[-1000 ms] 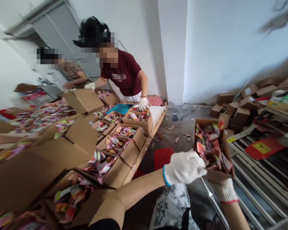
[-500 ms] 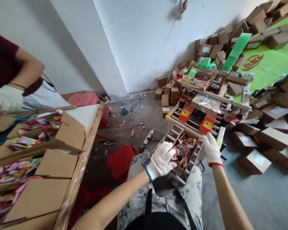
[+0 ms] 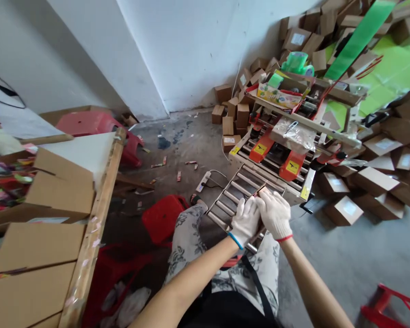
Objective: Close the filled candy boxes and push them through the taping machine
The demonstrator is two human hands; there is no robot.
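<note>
My left hand, in a white knit glove with a blue cuff, lies over a small cardboard box on the roller conveyor. Beside it and touching it is my right hand, gloved in white with a red cuff, also laid on the box. Fingers of both hands are stretched out and point away from me. The hands hide most of the box, so its contents and flaps cannot be made out.
Beyond the rollers stands a carton-taping machine with orange guides. Green tape rolls rest on top. Piled cartons lie to the right. Red stools and a wood-edged table with open boxes are at left. A power strip lies on the floor.
My right hand has moved left from the machine's edge onto the box. My left hand has shifted right over it, covering the small packets seen inside before. The view has turned slightly right.
</note>
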